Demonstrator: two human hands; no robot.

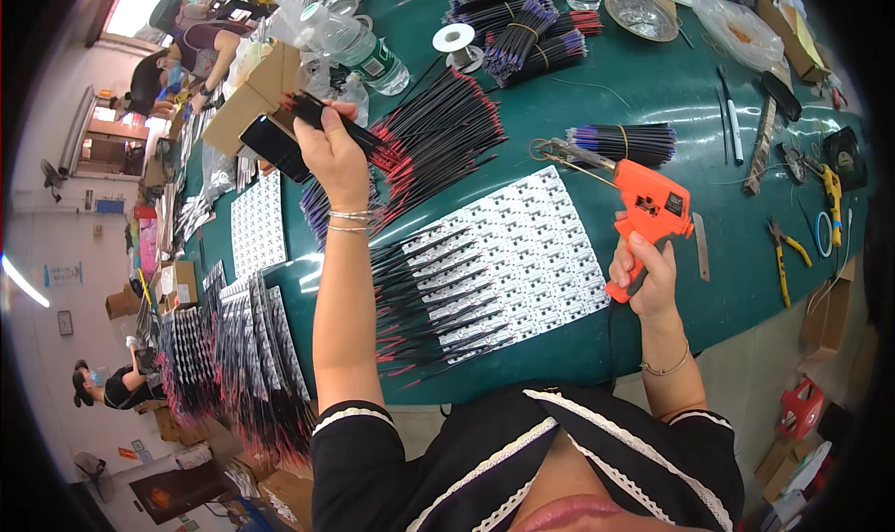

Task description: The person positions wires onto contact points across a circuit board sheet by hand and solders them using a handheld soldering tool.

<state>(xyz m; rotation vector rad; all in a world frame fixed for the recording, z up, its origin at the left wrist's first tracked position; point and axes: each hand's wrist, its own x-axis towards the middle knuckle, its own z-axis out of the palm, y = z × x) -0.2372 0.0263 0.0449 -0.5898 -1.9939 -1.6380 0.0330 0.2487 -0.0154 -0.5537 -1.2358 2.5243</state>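
The fingers [331, 120] of the left hand [337, 164] are closed around a bundle of black wires [371, 143], and those of the right hand [653, 266] are wrapped about the handle of an orange gun-shaped tool [653, 201]. Right of the right fingers, past a thin metal ruler [701, 249], bare green desk [746, 243] gives open room as far as the yellow-handled pliers [784, 276]; the desk's near edge runs below them, toward the body. Round the left fingers it is tighter, with a cardboard box [252, 103] above left and a black phone [273, 148] just to their left.

The left arm reaches far forward, nearly straight; the right is bent more, its thumb upward, the tool's slim metal tip pointing left and away from the body.

The held bundle slants through the left fingers, sticking out on both sides. A loose spread of red-tipped wires [443, 136] lies right of them. Left of and below the right fingers is the white board sheet [550, 252], wires across its left part.
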